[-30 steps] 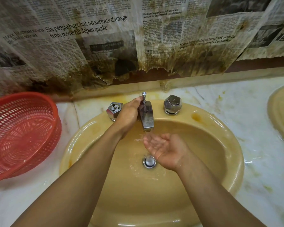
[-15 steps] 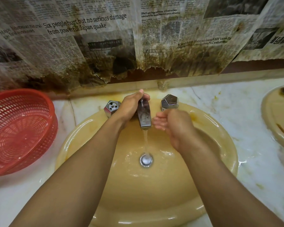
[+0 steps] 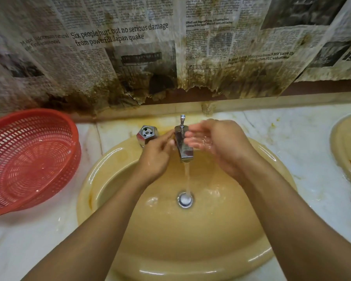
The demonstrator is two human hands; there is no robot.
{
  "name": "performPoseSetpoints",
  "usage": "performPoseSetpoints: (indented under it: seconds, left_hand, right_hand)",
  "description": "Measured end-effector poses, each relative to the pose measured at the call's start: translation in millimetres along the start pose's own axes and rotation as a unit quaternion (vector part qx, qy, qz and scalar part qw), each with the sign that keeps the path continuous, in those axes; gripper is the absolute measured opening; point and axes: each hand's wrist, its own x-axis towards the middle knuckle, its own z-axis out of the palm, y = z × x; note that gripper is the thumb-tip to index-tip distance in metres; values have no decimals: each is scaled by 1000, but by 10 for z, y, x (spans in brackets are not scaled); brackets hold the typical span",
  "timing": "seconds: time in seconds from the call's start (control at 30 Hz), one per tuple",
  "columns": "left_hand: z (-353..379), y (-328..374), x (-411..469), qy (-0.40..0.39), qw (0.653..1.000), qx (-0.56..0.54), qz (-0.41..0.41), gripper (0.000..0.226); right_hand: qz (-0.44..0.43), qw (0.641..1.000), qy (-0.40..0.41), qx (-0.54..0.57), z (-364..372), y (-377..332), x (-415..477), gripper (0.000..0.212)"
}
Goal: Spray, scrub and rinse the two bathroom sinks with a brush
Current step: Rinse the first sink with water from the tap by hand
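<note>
A red mesh basket (image 3: 28,159) sits at the left of the frame on the marble counter (image 3: 302,138), just beside the yellow sink (image 3: 85,189) that fills the lower centre. Stained newspaper (image 3: 130,57) covers the wall across the top. At the back of the sink stands a chrome hexagonal tap handle (image 3: 147,135). Just to its right is the left hand (image 3: 156,157), fingers loosely bent and close together, their tips touching the left side of the chrome spout (image 3: 183,147). A stream of water (image 3: 187,177) falls from the spout onto the drain (image 3: 184,199) in the wet basin. To the right of the spout the right hand (image 3: 217,140) is cupped, wet palm turned toward the spout, fingers together and gently curved, holding nothing. The second sink (image 3: 344,151) shows only in part at the right edge.
</note>
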Motion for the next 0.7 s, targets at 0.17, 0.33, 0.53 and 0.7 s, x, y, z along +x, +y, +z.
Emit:
performPoseSetpoints:
  seconds: [0.17, 0.33, 0.53, 0.7]
  left_hand:
    - [-289, -330, -369, 178, 964, 180, 80, 32]
    - [-618, -671, -420, 148, 954, 260, 20, 45]
    - [-671, -802, -308, 32, 943, 330, 30, 55]
    - [-729, -803, -161, 8, 943, 330, 41, 57]
  right_hand:
    - [-133, 855, -93, -493, 195, 19, 63, 34]
    - [-152, 839, -148, -501, -8, 154, 122, 33]
    - [-63, 976, 46, -204, -25, 670, 285, 31]
    - [282, 919, 33, 274, 85, 1002, 59, 36]
